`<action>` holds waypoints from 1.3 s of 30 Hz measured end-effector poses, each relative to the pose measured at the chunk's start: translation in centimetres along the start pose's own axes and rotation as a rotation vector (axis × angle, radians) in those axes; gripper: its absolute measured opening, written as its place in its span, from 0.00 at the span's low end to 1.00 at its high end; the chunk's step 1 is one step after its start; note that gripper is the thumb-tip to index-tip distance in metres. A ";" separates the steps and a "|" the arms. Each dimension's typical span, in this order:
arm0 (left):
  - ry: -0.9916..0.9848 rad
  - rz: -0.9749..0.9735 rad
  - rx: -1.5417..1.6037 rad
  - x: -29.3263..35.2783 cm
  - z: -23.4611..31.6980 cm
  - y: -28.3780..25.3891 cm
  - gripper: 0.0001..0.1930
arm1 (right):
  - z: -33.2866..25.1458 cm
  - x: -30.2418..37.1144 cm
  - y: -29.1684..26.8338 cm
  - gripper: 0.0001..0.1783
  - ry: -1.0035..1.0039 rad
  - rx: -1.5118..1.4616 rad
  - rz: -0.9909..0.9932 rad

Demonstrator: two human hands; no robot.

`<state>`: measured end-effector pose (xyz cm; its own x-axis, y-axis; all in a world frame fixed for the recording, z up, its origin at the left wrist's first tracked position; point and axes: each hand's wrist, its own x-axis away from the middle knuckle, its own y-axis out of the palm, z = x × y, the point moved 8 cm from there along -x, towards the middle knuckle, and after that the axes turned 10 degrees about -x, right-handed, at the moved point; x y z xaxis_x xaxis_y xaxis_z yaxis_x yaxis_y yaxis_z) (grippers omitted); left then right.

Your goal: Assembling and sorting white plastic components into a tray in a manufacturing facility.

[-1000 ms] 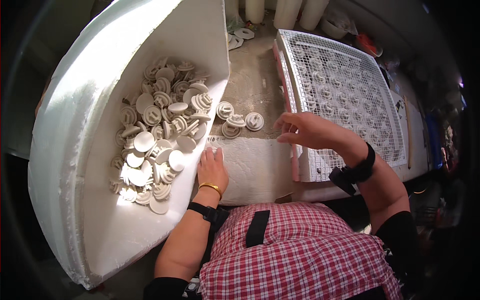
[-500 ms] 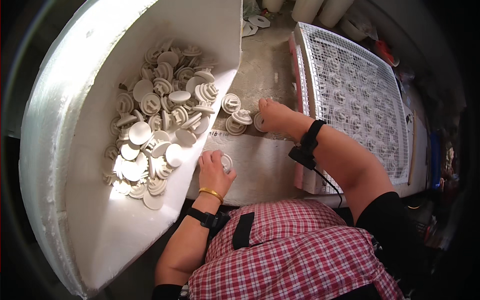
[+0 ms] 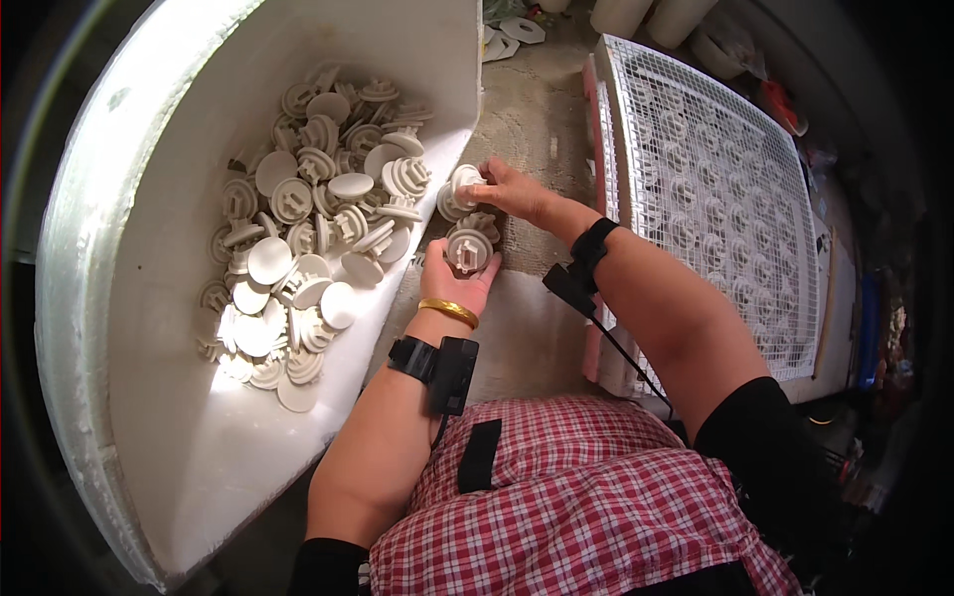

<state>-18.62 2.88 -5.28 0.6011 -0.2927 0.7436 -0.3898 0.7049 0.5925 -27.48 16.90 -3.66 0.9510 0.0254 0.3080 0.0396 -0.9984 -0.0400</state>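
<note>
Discs (image 3: 467,252) (pale) touching both hands (image 3: 514,191)

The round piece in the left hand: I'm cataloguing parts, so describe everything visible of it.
The round piece is off-white and matte, perhaps ceramic, with stepped circular rims and a raised, slotted block at its centre. That side faces the camera. The left hand holds it; whether it touches the similar piece just beyond is unclear.
</note>
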 end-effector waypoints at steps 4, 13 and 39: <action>-0.126 -0.067 -0.008 -0.4 0.0 1.0 0.27 | 0.9 0.3 -0.2 0.40 0.020 -0.035 0.007; -0.136 -0.168 -0.095 -0.5 0.6 0.7 0.25 | -0.8 3.8 3.7 0.44 0.279 -0.240 -0.189; -0.566 -0.727 -0.652 13.0 -24.2 18.0 0.19 | -0.8 35.1 -22.6 0.30 -0.134 -0.740 0.621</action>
<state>-0.90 27.41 7.55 0.0695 -0.9051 0.4196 0.4617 0.4020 0.7907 4.75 40.36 8.83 0.7662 -0.5564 0.3217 -0.6399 -0.6140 0.4622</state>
